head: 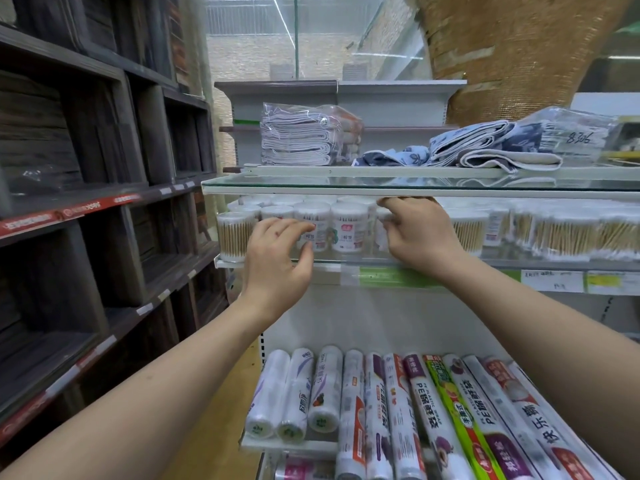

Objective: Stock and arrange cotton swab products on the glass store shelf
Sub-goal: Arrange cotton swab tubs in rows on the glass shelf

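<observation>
Several round clear tubs of cotton swabs [349, 230] stand in rows on the middle glass shelf [398, 261]. My left hand [277, 258] hovers in front of the tubs with curled fingers, its fingertips at a labelled tub [313, 223]; I cannot tell whether it touches. My right hand [415, 233] reaches under the upper glass shelf [346, 183], fingers curled round a tub [381, 233] that is mostly hidden behind them. Flat packs of wooden cotton swabs [554, 233] fill the shelf's right part.
Folded towels in plastic [304, 136] and loose blue cloths [485, 147] lie on the top shelf. Rolls of plastic wrap [398, 410] crowd the lower shelf. Dark wooden shelving [86, 168] lines the left side, close to my left arm.
</observation>
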The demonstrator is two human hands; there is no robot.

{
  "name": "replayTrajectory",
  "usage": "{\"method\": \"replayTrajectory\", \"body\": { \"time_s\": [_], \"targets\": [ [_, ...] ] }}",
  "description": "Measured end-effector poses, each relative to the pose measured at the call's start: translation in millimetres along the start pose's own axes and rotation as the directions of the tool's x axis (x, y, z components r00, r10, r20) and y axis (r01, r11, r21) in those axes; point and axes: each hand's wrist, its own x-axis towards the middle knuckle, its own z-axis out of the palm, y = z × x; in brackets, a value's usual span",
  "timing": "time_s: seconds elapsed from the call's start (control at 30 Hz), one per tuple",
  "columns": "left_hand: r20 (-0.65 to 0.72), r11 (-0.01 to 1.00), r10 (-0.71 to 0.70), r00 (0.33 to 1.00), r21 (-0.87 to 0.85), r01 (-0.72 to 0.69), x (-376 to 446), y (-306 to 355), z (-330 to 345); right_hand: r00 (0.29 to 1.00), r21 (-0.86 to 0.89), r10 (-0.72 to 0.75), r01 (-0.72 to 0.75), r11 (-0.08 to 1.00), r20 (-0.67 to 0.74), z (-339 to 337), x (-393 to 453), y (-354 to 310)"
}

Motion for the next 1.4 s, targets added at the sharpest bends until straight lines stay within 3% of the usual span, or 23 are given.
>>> {"method": "replayTrajectory", "body": {
  "time_s": [0.17,0.27,0.4,0.53,0.67,0.9,1.23,1.4],
  "targets": [
    [0.058,1.0,-0.022,0.998,0.005,0.022,8.9,6.4,3.6,0.999,-0.065,0.028,-0.031,0.997,-0.033,-4.5,-6.3,5.0],
    [0.171,0.999,-0.007,0.985,0.035,0.001,22.2,12.6,7.3,0.998,-0.119,0.07,-0.07,0.99,-0.004,-8.5,-6.0,2.5],
    [0.36,0.994,0.037,0.932,0.085,-0.072,36.5,23.5,21.3,0.983,-0.256,0.125,-0.087,0.963,0.135,-14.6,-3.9,0.0],
    [0.433,0.977,-0.022,0.901,0.202,-0.073,47.9,35.0,33.3,0.949,-0.297,0.155,-0.07,0.952,0.274,-16.8,4.7,-2.0],
    [0.412,0.951,-0.109,0.905,0.309,-0.026,54.8,46.6,39.9,0.919,-0.272,0.179,-0.083,0.959,0.35,-14.7,12.2,2.6],
    [0.339,0.942,-0.149,0.929,0.334,0.029,63.5,51.6,52.4,0.948,-0.214,0.098,-0.032,0.976,0.304,-14.0,5.8,17.1],
    [0.319,0.927,-0.113,0.941,0.374,-0.016,62.7,53.2,56.9,0.97,-0.125,0.028,0.002,0.992,0.241,-15.6,-2.2,23.1],
    [0.236,0.957,-0.025,0.971,0.288,-0.046,45.5,47.0,49.0,0.987,-0.03,-0.007,0.012,0.999,0.159,-16.3,-10.3,21.4]
  ]
}}
